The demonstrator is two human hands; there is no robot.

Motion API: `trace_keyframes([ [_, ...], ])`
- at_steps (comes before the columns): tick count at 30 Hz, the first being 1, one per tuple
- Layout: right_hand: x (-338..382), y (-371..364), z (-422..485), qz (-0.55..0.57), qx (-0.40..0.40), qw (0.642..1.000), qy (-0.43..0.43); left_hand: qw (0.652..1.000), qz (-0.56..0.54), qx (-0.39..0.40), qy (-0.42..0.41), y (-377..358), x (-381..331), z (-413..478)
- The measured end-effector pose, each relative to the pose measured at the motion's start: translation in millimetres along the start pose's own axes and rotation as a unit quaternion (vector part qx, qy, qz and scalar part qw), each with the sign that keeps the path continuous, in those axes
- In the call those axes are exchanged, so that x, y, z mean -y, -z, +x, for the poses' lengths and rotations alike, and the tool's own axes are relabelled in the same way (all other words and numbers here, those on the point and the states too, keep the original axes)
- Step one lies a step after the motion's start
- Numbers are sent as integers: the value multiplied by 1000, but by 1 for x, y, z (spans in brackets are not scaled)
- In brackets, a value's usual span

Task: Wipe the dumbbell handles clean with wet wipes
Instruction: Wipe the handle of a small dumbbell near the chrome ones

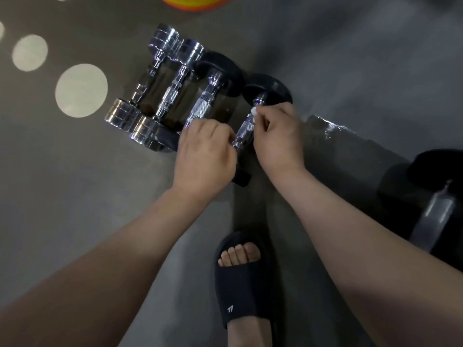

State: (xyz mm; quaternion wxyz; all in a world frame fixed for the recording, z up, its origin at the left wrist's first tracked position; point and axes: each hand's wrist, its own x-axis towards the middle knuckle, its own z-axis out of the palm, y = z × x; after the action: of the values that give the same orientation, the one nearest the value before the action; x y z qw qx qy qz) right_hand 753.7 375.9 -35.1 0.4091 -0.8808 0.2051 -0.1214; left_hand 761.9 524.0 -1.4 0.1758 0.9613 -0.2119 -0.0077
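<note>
Your right hand (278,136) has its grip pinched on the wet wipe (253,112), pressed to the far end of the handle (244,130) of the rightmost dumbbell (268,92). That dumbbell lies on the floor (75,184) w/ three others just beside it. Your left hand (205,151) looks curled round the handle's near end to steady it, but its fingers are mostly hidden, so I can't be sure.

Risks: the wipe is a small wad & could slip out on the knurling, leaving you rubbing w/ bare fingers. If the left grip loosens, the dumbbell may roll into its neighbour (208,101) or toward your foot in the open slipper (240,279) nearby. Wet steel also gets slick.

Writing: only a small white mark on the slipper, like "11" or two slanted strokes. No brand or weight nos. readable on the plates.
</note>
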Motion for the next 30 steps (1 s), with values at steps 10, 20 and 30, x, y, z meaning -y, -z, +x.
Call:
trace_keyframes([
  [10, -10, 5, 2, -52, 25, 997, 56, 986, 111, 113, 58, 1, 17, -19],
  [20, -17, 18, 6, -112, 77, 982, 133, 987, 103, 107, 64, -1, 16, -22],
  [30, -19, 15, -10, -106, 110, 967, 204, 987, 105, 118, 41, 1, 23, -24],
])
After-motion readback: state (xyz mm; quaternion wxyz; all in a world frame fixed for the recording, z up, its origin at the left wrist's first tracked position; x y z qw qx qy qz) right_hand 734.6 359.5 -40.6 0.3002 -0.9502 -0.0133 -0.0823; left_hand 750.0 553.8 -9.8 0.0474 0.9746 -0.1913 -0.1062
